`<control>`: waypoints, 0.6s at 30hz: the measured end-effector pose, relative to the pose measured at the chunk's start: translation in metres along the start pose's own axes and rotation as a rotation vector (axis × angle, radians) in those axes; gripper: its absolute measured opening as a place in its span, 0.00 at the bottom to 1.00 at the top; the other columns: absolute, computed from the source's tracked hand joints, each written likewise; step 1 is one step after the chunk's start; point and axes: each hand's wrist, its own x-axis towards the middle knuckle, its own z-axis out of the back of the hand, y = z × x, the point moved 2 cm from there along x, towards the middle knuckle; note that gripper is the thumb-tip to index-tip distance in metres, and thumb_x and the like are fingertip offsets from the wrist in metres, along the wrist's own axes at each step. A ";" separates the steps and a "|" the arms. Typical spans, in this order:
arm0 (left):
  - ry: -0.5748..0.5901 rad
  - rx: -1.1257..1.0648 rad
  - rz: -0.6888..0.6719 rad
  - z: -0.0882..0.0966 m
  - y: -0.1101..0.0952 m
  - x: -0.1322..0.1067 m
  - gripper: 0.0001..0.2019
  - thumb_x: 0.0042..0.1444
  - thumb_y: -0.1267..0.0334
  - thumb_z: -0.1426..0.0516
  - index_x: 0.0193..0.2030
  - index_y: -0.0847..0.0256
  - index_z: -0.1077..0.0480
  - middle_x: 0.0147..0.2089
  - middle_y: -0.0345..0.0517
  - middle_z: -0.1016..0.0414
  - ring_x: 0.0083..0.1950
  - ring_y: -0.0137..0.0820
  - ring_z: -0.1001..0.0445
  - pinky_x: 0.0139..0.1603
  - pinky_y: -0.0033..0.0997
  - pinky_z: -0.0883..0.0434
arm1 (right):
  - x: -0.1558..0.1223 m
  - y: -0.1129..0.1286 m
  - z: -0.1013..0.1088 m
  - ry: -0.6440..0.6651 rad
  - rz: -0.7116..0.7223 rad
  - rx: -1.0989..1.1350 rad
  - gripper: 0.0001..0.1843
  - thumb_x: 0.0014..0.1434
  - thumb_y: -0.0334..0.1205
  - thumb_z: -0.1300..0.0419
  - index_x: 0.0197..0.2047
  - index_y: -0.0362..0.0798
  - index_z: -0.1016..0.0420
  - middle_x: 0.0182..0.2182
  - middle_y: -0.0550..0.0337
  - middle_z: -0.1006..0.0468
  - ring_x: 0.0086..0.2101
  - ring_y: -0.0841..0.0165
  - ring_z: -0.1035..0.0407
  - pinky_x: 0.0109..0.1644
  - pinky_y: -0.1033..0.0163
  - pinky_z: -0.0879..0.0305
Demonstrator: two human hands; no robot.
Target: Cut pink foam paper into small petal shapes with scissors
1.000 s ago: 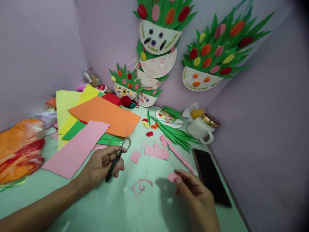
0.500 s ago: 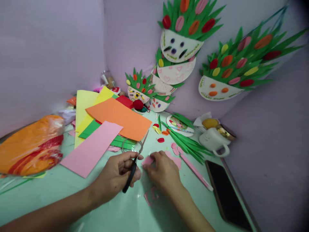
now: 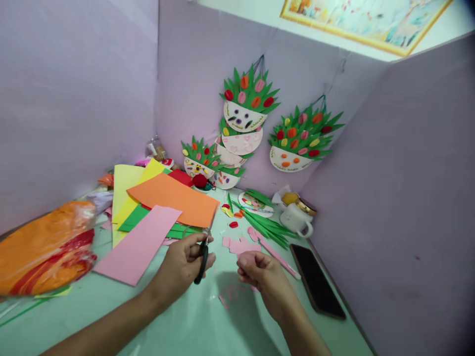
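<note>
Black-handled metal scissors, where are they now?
Head view, left of centre: the black-handled metal scissors are in the left hand, blades towards the orange paper sheet.

From afar I see phone (image 3: 317, 282) on bench (image 3: 178, 326). Right hand (image 3: 264, 274) left of phone, fingers (image 3: 252, 258) bunched, contents hidden from me. Left hand (image 3: 181, 264) farther left of phone, gripping black-handled scissors (image 3: 202, 263). White mug (image 3: 295, 217) just beyond phone.

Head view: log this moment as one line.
left hand: holds black-handled scissors | right hand: fingertips together, contents unclear | beyond right hand: pink paper pieces | table's right side: dark phone
</note>
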 end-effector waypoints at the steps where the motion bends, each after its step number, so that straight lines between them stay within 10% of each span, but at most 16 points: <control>1: 0.001 0.019 0.003 -0.003 0.002 -0.001 0.21 0.39 0.58 0.39 0.41 0.64 0.33 0.20 0.37 0.33 0.24 0.28 0.33 0.24 0.25 0.38 | -0.006 -0.002 0.000 0.013 -0.008 0.079 0.12 0.39 0.40 0.31 0.23 0.42 0.26 0.20 0.64 0.29 0.22 0.74 0.34 0.28 0.68 0.35; 18: 0.073 0.001 0.131 -0.023 0.021 -0.009 0.20 0.35 0.66 0.41 0.39 0.64 0.36 0.19 0.34 0.34 0.20 0.24 0.37 0.22 0.24 0.41 | -0.025 -0.027 -0.018 0.077 0.008 0.087 0.09 0.36 0.35 0.32 0.24 0.42 0.26 0.15 0.64 0.27 0.17 0.74 0.35 0.22 0.69 0.36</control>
